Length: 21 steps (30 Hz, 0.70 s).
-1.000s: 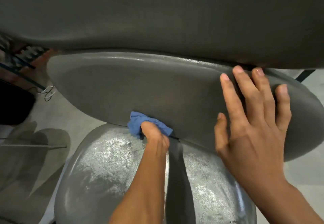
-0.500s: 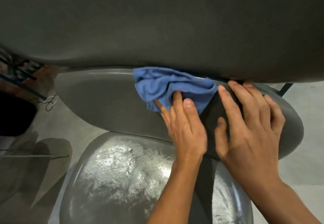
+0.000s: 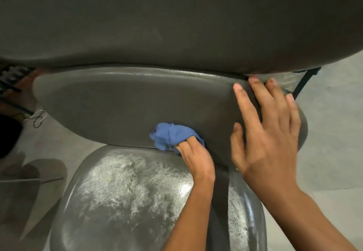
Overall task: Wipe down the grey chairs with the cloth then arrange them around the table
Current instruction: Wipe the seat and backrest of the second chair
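1. Both hands are on the grey chair's backrest (image 3: 125, 105): the left hand (image 3: 196, 156) grips a bunched blue cloth (image 3: 172, 135) against the backrest's lower edge, and the right hand (image 3: 269, 133) lies flat with spread fingers on its right part.
2. Bunched so small, the cloth could pass over little surface and leave strips unwiped.
3. Below the backrest, the seat (image 3: 137, 192) shines with pale patches; I judge it may be wet, so marks could stay.
4. Hard pressing may tip the chair.

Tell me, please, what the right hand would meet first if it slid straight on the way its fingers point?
The right hand lies flat on the chair backrest, fingers pointing up and away. Straight on, they would probably meet the large dark grey surface overhanging its top edge; depth there is unclear.
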### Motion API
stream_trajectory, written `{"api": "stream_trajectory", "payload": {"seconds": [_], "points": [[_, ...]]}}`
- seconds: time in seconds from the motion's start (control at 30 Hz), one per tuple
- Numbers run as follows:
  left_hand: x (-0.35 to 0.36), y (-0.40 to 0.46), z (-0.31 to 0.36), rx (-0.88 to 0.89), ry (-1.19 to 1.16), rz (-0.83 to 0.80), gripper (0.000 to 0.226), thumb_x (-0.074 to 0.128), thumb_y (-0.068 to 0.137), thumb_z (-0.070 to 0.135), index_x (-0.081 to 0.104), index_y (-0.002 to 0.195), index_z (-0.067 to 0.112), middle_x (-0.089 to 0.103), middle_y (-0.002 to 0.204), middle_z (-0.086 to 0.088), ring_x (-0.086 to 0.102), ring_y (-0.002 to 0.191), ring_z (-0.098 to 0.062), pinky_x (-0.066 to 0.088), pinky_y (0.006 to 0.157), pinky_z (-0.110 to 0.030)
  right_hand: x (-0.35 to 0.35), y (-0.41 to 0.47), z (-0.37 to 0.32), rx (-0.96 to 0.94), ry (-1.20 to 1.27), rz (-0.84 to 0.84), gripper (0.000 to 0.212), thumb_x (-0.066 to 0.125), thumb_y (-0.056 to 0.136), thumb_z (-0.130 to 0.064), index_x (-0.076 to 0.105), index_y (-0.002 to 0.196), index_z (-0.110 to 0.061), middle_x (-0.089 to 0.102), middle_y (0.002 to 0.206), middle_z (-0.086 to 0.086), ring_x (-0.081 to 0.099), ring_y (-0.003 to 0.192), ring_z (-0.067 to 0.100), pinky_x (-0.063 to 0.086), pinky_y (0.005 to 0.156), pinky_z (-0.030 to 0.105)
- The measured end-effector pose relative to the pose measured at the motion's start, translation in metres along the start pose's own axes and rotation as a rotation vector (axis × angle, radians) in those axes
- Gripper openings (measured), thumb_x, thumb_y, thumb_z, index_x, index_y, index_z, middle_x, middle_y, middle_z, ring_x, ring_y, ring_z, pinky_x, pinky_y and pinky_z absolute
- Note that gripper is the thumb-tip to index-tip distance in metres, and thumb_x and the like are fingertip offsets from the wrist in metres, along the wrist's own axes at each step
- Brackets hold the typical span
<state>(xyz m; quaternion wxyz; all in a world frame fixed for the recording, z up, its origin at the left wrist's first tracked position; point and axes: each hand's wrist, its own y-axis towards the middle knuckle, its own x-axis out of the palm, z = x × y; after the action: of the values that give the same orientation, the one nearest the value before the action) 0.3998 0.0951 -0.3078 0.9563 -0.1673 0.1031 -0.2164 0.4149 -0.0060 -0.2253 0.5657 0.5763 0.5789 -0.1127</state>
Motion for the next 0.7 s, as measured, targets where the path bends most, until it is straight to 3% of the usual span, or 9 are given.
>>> {"api": "stream_trajectory", "payload": {"seconds": [0.03, 0.07, 0.1, 0.17, 0.27, 0.33, 0.47, 0.57, 0.7], "points": [[-0.001, -0.003, 0.006, 0.117, 0.021, -0.015, 0.037, 0.037, 0.107, 0.012, 0.046, 0.143, 0.013, 0.05, 0.129, 0.014, 0.043, 0.121, -0.011, 0.03, 0.104, -0.011, -0.001, 0.0, -0.002, 0.008, 0.013, -0.015, 0.076, 0.069, 0.082, -0.003, 0.042, 0.153, -0.012, 0.034, 0.161, 0.013, 0.024, 0.152, 0.033, 0.016, 0.125, 0.051], [-0.002, -0.008, 0.016, 0.277, 0.066, -0.03, 0.044, 0.039, 0.106, 0.017, 0.042, 0.15, 0.012, 0.044, 0.144, 0.013, 0.038, 0.134, -0.011, 0.024, 0.114, -0.014, -0.002, 0.001, -0.003, 0.018, 0.027, -0.029, 0.076, 0.069, 0.082, -0.004, 0.042, 0.153, -0.012, 0.034, 0.162, 0.012, 0.024, 0.153, 0.033, 0.015, 0.125, 0.052], [-0.002, -0.01, 0.023, 0.415, 0.127, -0.082, 0.052, 0.04, 0.103, 0.023, 0.037, 0.155, 0.014, 0.033, 0.157, 0.012, 0.028, 0.148, -0.013, 0.017, 0.124, -0.025, -0.004, 0.001, -0.005, 0.028, 0.05, -0.041, 0.074, 0.068, 0.083, -0.004, 0.043, 0.152, -0.012, 0.034, 0.162, 0.012, 0.023, 0.153, 0.032, 0.015, 0.125, 0.051], [-0.005, -0.006, 0.027, 0.688, 0.345, -0.165, 0.058, 0.045, 0.102, 0.031, 0.031, 0.157, 0.021, 0.02, 0.165, 0.012, 0.012, 0.157, -0.019, 0.01, 0.129, -0.043, -0.008, 0.0, -0.009, 0.066, 0.13, -0.033, 0.065, 0.062, 0.087, -0.008, 0.047, 0.15, -0.013, 0.037, 0.16, 0.012, 0.024, 0.153, 0.031, 0.015, 0.125, 0.051], [-0.012, -0.01, 0.037, 0.906, 0.605, -0.265, 0.042, 0.042, 0.102, 0.035, 0.038, 0.142, 0.025, 0.046, 0.154, -0.007, 0.025, 0.152, -0.041, 0.019, 0.124, -0.059, -0.015, -0.008, -0.019, 0.131, 0.248, 0.051, 0.049, 0.057, 0.093, -0.012, 0.057, 0.142, -0.012, 0.05, 0.148, 0.012, 0.039, 0.143, 0.032, 0.032, 0.116, 0.052], [-0.018, -0.016, 0.047, 1.023, 0.689, -0.364, 0.037, 0.042, 0.101, 0.035, 0.043, 0.136, 0.026, 0.051, 0.149, -0.008, 0.021, 0.15, -0.046, 0.024, 0.12, -0.057, -0.018, -0.016, -0.028, 0.197, 0.323, 0.061, 0.044, 0.057, 0.097, -0.014, 0.058, 0.141, -0.015, 0.055, 0.14, 0.005, 0.05, 0.129, 0.026, 0.043, 0.104, 0.047], [-0.048, -0.004, 0.065, 1.208, 0.707, -0.401, 0.026, 0.044, 0.102, 0.028, 0.06, 0.121, 0.021, 0.062, 0.135, -0.006, 0.031, 0.146, -0.045, 0.037, 0.108, -0.049, -0.015, -0.024, -0.043, 0.613, 0.725, -0.089, 0.051, 0.064, 0.097, -0.022, 0.047, 0.144, -0.031, 0.052, 0.127, -0.01, 0.062, 0.099, 0.011, 0.057, 0.085, 0.034], [-0.064, 0.003, 0.089, 1.294, 0.73, -0.377, 0.02, 0.051, 0.098, 0.021, 0.065, 0.111, 0.02, 0.065, 0.126, 0.0, 0.045, 0.132, -0.039, 0.04, 0.105, -0.047, -0.013, -0.02, -0.056, 0.87, 0.839, -0.082, 0.041, 0.071, 0.092, -0.024, 0.05, 0.126, -0.031, 0.059, 0.114, 0.0, 0.062, 0.076, 0.012, 0.055, 0.07, 0.023], [-0.068, 0.008, 0.133, 1.333, 0.887, -0.452, 0.019, 0.055, 0.095, 0.018, 0.067, 0.109, 0.02, 0.059, 0.122, -0.001, 0.047, 0.108, -0.027, 0.046, 0.082, -0.042, -0.013, -0.011, -0.069, 1.498, 1.246, -0.161, 0.033, 0.074, 0.09, -0.034, 0.049, 0.104, -0.018, 0.058, 0.088, 0.007, 0.059, 0.066, 0.019, 0.055, 0.065, 0.038]]}}
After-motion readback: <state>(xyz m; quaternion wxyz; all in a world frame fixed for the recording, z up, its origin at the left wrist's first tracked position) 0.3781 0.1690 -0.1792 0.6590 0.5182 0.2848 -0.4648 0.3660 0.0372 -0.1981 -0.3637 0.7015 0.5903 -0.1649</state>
